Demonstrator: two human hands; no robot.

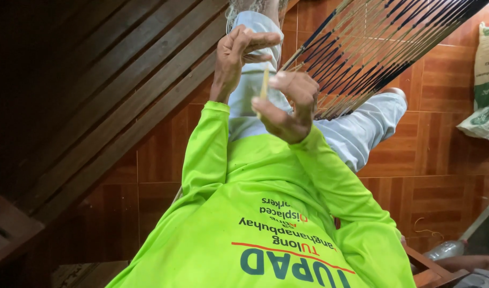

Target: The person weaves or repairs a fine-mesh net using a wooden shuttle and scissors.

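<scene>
- One slatted dark wooden wall fills the whole left side, planks running diagonally in this view.
- One floor of reddish-brown tiles takes up the right side and shows behind your legs.
- You've got one bright green long-sleeved shirt on, both sleeves reaching up toward the hands, and pale blue trousers past it.
- One fan of thin sticks, dark and tan, spreads from near your hands to the upper right; way too many to count.
- Two sacks with green print sit at the right edge, one above the other.
- One clear plastic bottle lies at lower right.
- Your left hand: fingers curled in, fingertips pinched together up top; can't tell what they're gripping, maybe a fine strand.
- Your right hand: thumb and fingers clamped on one thin yellowish strip, which stands nearly upright between the two hands, just beside the base of the stick fan.
</scene>
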